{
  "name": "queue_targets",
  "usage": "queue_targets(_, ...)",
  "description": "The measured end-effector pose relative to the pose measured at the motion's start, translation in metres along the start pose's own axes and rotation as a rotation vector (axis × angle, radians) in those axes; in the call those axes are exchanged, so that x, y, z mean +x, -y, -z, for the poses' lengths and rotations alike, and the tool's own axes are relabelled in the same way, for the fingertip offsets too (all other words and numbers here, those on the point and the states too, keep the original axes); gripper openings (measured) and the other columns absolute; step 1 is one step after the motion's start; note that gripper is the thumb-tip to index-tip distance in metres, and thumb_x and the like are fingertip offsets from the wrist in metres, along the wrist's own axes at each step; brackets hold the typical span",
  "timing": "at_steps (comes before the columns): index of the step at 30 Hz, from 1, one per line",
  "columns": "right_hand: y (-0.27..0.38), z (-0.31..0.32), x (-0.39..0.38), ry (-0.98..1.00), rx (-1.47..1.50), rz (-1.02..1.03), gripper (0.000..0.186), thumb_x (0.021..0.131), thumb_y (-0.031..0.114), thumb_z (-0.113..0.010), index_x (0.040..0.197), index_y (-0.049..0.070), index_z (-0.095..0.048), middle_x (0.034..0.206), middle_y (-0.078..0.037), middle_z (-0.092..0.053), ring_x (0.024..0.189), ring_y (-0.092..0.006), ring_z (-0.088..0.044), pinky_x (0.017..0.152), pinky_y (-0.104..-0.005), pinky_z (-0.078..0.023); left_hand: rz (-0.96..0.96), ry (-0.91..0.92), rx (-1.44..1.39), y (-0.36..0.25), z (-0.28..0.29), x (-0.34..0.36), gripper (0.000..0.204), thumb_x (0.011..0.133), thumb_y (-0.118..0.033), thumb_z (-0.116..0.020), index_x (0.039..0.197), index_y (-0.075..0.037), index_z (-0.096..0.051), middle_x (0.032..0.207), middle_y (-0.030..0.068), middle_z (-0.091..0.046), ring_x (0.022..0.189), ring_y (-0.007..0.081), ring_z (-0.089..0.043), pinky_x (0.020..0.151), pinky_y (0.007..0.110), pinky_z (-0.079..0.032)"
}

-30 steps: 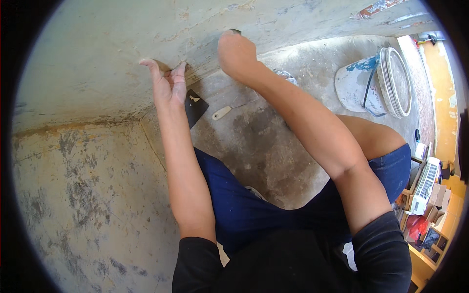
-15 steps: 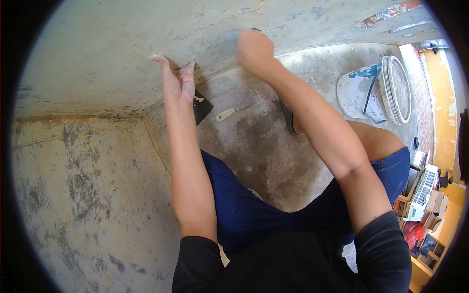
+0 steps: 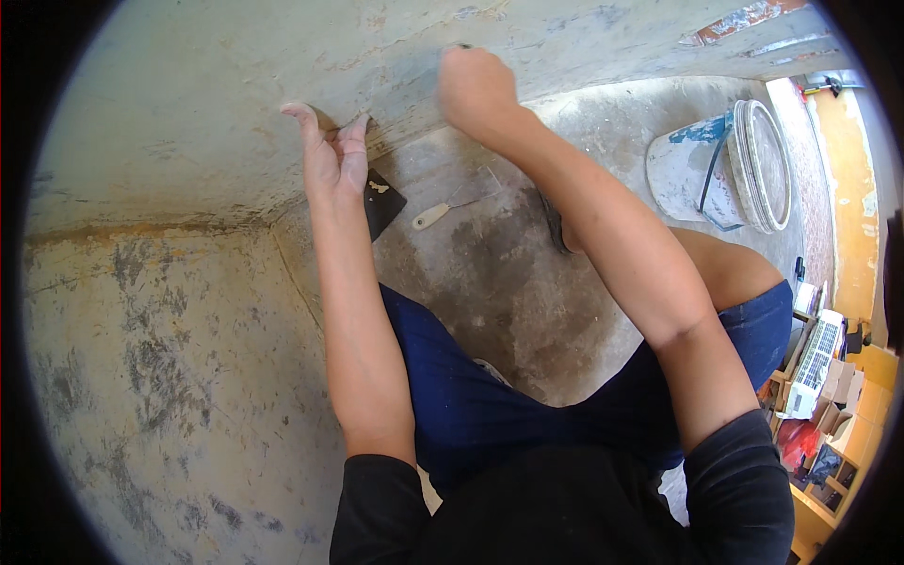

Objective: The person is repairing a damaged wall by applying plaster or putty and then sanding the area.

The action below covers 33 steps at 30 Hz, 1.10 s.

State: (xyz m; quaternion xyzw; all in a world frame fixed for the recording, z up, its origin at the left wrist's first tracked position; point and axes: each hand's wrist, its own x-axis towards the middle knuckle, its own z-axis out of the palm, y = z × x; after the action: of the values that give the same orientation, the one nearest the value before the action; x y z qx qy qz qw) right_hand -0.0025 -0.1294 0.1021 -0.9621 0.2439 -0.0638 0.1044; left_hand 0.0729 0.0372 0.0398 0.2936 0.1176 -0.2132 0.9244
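My left hand (image 3: 331, 155) is raised at the grey, patchy wall (image 3: 217, 85), with thumb and fingers spread apart and pale dust on the skin. It appears to rest on the wall, but the contact is partly hidden. Farther right, my right hand (image 3: 476, 89) is closed in a fist close to the same wall. A small dark edge shows above its knuckles; the rest of what it grips is hidden. Below the hands, a putty knife (image 3: 431, 217) with a cream handle lies on the floor beside a black flat piece (image 3: 384, 202) bearing a pale smear.
A white and blue bucket (image 3: 687, 174) with a dark handle is on the concrete floor (image 3: 603, 122) to the right. A second stained wall (image 3: 169, 377) meets the first at the left corner. Cluttered shelves (image 3: 838, 480) and a white slatted unit (image 3: 815, 363) are at far right.
My right hand has shifted a little left and up along the wall, still closed. The left hand stays spread at nearly the same place, and the whole view has drifted slightly.
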Motion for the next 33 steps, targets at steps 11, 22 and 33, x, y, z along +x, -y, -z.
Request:
queue_targets(11, 0.016, 0.002, -0.005, -0.002, 0.098, 0.148, 0.019, 0.083, 0.007, -0.057, 0.086, -0.004, -0.073, 0.090, -0.029, -0.071, 0.087, -0.0454, -0.071, 0.079, -0.0504, -0.057, -0.025, 0.001, 0.013, 0.002, 0.007, 0.005, 0.092, 0.085, -0.064, -0.068, 0.147, -0.001, -0.040, 0.146, 0.0139, -0.047, 0.136, 0.0293, -0.046, 0.119, 0.054, -0.033)
queue_targets(22, 0.000, -0.003, -0.003, -0.025, 0.084, 0.105, 0.019, 0.082, 0.008, -0.057, 0.080, -0.005, -0.071, 0.089, -0.029, -0.071, 0.088, -0.0461, -0.070, 0.078, -0.0518, -0.056, -0.039, -0.007, 0.008, 0.004, 0.000, 0.001, 0.097, 0.083, -0.064, -0.071, 0.148, 0.000, -0.038, 0.151, 0.0146, -0.042, 0.136, 0.0291, -0.045, 0.120, 0.051, -0.034)
queue_targets(33, 0.015, -0.008, -0.003, 0.010, 0.111, 0.043, 0.018, 0.083, 0.009, -0.059, 0.082, -0.002, -0.073, 0.090, -0.028, -0.071, 0.088, -0.0441, -0.071, 0.078, -0.0509, -0.057, -0.006, -0.072, 0.053, 0.009, -0.010, -0.005, 0.099, 0.083, -0.069, -0.067, 0.147, 0.001, -0.038, 0.146, 0.0144, -0.046, 0.135, 0.0286, -0.047, 0.120, 0.049, -0.034)
